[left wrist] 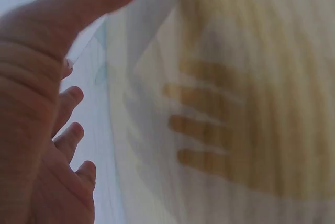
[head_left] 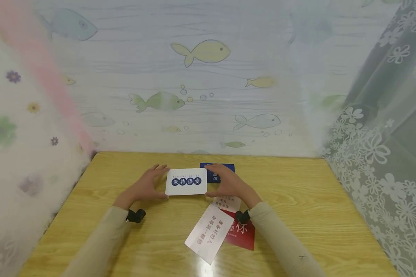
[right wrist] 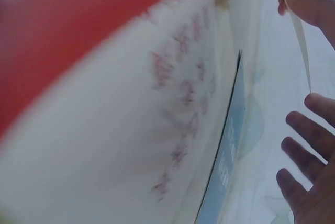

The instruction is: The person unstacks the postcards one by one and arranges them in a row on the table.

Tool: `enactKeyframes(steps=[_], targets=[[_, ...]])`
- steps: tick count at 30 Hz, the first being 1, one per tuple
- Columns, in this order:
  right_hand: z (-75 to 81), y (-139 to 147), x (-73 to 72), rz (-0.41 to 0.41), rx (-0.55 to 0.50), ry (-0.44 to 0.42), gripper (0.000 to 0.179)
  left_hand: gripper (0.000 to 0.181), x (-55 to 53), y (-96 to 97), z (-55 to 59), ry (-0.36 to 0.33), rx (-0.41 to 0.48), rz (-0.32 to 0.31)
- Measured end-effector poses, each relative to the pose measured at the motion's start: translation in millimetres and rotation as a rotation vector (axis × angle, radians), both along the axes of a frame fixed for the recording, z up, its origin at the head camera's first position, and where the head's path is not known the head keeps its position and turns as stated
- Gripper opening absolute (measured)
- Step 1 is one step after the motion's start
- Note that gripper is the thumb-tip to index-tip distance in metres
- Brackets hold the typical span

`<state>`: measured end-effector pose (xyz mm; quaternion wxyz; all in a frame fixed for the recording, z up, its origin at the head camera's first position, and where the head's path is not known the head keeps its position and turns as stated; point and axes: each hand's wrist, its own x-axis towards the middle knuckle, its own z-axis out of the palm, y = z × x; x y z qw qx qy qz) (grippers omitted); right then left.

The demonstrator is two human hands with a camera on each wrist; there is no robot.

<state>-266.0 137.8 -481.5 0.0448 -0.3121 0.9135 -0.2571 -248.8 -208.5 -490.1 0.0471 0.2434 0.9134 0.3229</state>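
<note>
A white card (head_left: 186, 191) with blue circles and white characters is held up by its short sides between both hands. My left hand (head_left: 146, 187) pinches its left edge, thumb at the lower corner and index finger at the upper one. My right hand (head_left: 227, 182) grips the right edge the same way. In the right wrist view the card (right wrist: 299, 30) appears nearly edge-on, with the other fingers spread behind it. Partly behind the right hand lies a dark blue card (head_left: 230, 168). The left wrist view shows the left thumb (left wrist: 57, 14) and fingertips close up.
Below the right hand, a pale pink card (head_left: 202, 231) with red writing overlaps a red card (head_left: 244, 240) and another pale card (head_left: 228, 202). All lie on a wood-grain table (head_left: 124, 246). A fish-patterned curtain (head_left: 208, 84) hangs behind; white lacy fabric (head_left: 395, 192) hangs at right.
</note>
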Motion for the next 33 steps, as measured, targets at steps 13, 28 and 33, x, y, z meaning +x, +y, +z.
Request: enactKeyframes(steps=[13,28,33], targets=[[-10.5,-30,-48.4,-0.007,0.065,-0.077,0.1,0.097,-38.2,-12.7,7.8,-0.035,-0.195,0.016],[-22.8,-32,-64.2,-0.016,0.073,-0.157,0.096,0.095,-66.7,-2.9,21.4,-0.26,-0.347,0.046],[-20.0,-34,-64.3,-0.015,0.106,-0.165,0.094,0.093,-69.3,-0.8,23.9,-0.261,-0.368,0.019]])
